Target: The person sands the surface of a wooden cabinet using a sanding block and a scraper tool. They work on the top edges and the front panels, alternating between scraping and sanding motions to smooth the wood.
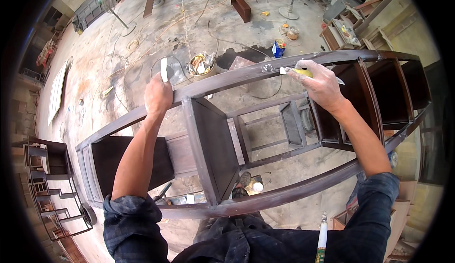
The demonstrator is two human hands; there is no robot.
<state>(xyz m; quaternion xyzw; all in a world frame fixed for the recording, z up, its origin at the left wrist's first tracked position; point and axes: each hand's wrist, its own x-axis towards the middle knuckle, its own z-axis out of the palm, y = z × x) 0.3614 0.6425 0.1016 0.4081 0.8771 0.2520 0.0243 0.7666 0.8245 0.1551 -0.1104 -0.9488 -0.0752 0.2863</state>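
A long, dark brown wooden furniture frame (207, 208) with curved rails and several compartments spans the view before me. My left hand (159, 94) is closed around a flat white strip (164, 70) pointing up, above the far rail at left of centre. Powdered with white dust, my right hand (323, 83) grips a small scraper (304, 72) with a yellow-green part; its pale end touches or hovers just over the far rail. White scribble-like marks (268, 67) lie on that rail, left of the scraper. The fingers partly hide the scraper.
Beyond the frame stand a bucket of rubbish (201, 65) and a blue can (278, 48). Cables cross the stained concrete floor. Two brown drawers (241, 7) lie farther off. A standing fan (109, 0) is at far left, a dark shelf unit (50, 182) at left. A cigarette (322, 239) juts up below.
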